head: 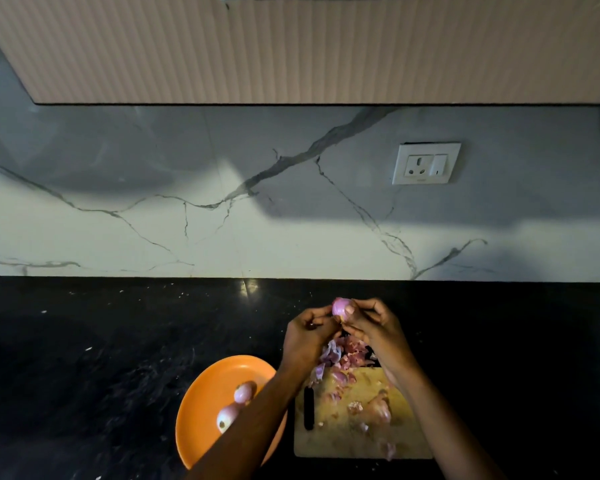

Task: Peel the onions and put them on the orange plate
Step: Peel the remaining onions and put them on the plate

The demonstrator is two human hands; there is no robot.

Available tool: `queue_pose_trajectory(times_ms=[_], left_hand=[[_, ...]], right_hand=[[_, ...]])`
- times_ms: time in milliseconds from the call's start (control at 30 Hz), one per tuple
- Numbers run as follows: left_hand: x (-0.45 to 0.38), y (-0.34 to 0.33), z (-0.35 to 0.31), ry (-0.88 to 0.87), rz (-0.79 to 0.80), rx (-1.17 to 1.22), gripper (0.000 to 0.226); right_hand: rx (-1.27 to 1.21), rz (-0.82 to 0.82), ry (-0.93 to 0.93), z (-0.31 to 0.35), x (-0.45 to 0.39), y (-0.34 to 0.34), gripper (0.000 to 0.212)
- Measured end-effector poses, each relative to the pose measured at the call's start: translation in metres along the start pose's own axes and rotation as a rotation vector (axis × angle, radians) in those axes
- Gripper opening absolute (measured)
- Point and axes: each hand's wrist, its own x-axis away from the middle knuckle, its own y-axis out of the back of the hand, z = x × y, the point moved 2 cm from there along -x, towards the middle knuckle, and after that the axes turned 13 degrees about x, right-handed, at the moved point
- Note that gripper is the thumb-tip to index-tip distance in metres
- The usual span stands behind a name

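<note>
Both hands [340, 325] pinch glossy round onion [340, 306] | wooden board [357, 441], papery skins [343, 355], seemingly

I see broad open room on the black stone worktop [84, 358] across the left of the frame, and another bare stretch at the lower right. The round orange plate [208, 386] sits at lower centre, with two peeled pink onions [245, 391] on it and the left forearm crossing its right side. Just beside it, the pale wooden cutting board [354, 441] is littered with purple onion skins [343, 355], and a black-handled knife [308, 408] lies along its left edge. Both hands meet above the board's far end. Behind, the veined marble wall [222, 202] closes the worktop, a white socket plate [426, 163] on it.
</note>
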Motion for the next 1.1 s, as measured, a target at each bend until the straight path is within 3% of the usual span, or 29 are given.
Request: queue_pose_trajectory(times_ms=[167,367,500,867,1100], left_hand=[[0.0012,0.0000,-0.0016,-0.037,-0.021,-0.029,0.026],[0.0027,0.0013,0.0010,-0.110,-0.084,-0.090,0.018],[0.0034,-0.0027,-0.0041,-0.073,-0.044,-0.064,0.015],[0.0024,-0.0001,-0.0033,-0.150,-0.118,-0.123,0.023],[0.0042,0.0019,-0.0054,-0.206,-0.231,-0.225,0.037]], right_hand=[[0.009,0.002,-0.006,0.0002,-0.0027,-0.0016,0.027],[-0.015,0.006,-0.021,0.0041,-0.0025,-0.0048,0.026],[-0.022,-0.017,-0.012,0.0057,-0.0026,-0.0045,0.027],[0.168,-0.096,0.032,0.0004,-0.0026,-0.0014,0.036],[0.258,-0.128,0.072,-0.0006,-0.0017,-0.0062,0.025]])
